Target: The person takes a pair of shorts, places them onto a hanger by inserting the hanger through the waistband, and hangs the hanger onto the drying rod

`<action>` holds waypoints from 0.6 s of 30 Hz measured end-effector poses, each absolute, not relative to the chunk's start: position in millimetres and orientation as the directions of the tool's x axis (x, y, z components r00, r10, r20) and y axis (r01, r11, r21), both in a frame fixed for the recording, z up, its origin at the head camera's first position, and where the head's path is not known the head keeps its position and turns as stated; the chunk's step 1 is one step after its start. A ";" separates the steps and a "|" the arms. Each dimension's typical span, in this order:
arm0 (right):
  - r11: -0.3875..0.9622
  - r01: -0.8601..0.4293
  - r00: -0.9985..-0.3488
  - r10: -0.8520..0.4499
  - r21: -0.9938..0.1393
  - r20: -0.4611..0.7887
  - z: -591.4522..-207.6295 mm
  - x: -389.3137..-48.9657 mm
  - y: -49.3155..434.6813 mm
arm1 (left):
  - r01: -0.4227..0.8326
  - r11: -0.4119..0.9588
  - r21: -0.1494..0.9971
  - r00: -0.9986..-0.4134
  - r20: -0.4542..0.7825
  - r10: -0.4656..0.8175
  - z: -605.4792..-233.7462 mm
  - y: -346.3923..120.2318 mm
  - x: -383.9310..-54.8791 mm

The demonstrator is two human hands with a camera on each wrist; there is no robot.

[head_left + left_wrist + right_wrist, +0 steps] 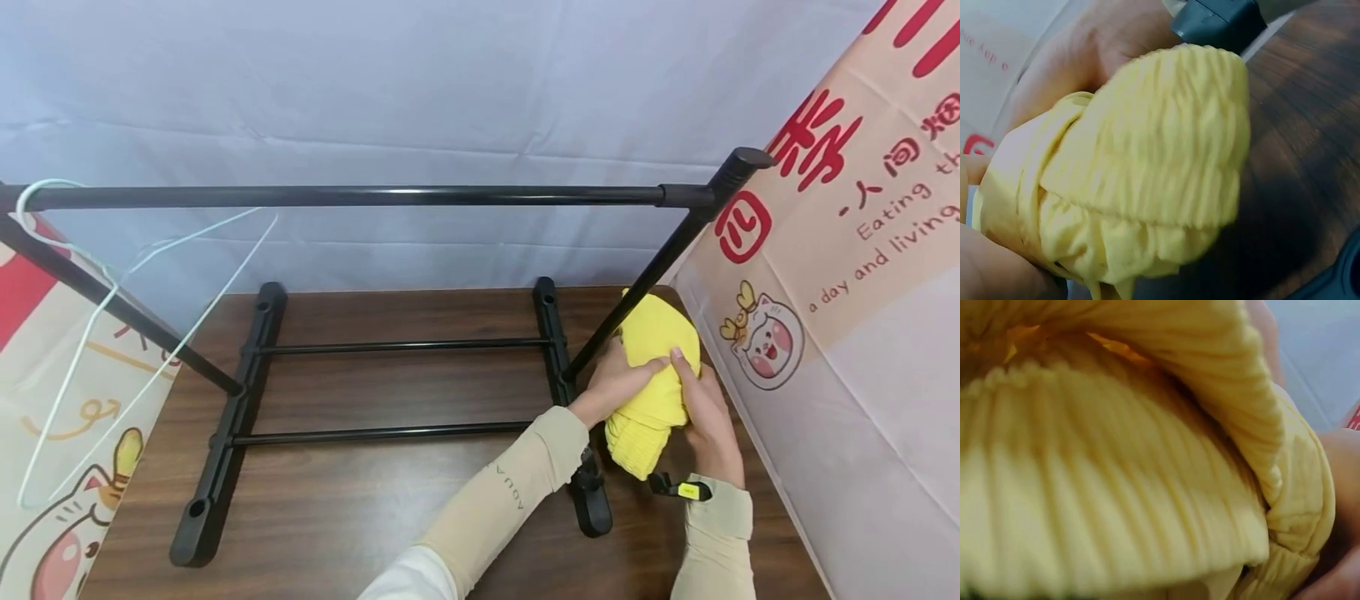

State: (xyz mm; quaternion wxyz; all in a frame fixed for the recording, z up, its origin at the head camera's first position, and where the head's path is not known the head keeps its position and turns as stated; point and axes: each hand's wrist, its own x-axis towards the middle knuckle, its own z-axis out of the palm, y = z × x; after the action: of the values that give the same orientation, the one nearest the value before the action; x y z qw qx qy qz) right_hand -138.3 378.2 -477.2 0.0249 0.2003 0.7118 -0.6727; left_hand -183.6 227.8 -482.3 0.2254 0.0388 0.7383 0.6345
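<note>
A yellow garment (651,367), bundled up with a gathered elastic band, is at the right end of the dark rack. My left hand (617,382) grips it from the left, thumb across its front. On its other side my right hand (708,407) holds it too, the two thumb tips close together near the middle. The ribbed band (1160,137) fills much of the left wrist view and points towards the camera. Folds of the same band (1110,481) show close up in the right wrist view. The fingers behind the cloth are hidden.
The black rack stands on a brown wooden table (360,517), with a top rail (375,197), slanted posts and foot bars (558,333). A pale hanger (82,350) hangs from the rail's left end. A printed cloth wall (847,400) rises just right of my hands.
</note>
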 end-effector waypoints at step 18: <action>-0.151 -0.235 -0.872 0.469 -0.960 0.140 -411.4 -103.2 332.4 | 0.267 0.188 0.945 -0.873 0.155 0.462 -410.0 200.6 -154.0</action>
State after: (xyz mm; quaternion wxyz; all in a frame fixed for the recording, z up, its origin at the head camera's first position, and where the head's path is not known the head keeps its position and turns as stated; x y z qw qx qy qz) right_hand -103.2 332.4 -411.4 -0.2340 0.0963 0.6081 -0.7524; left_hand -154.0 200.6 -410.0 0.0824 0.2380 0.7664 0.5909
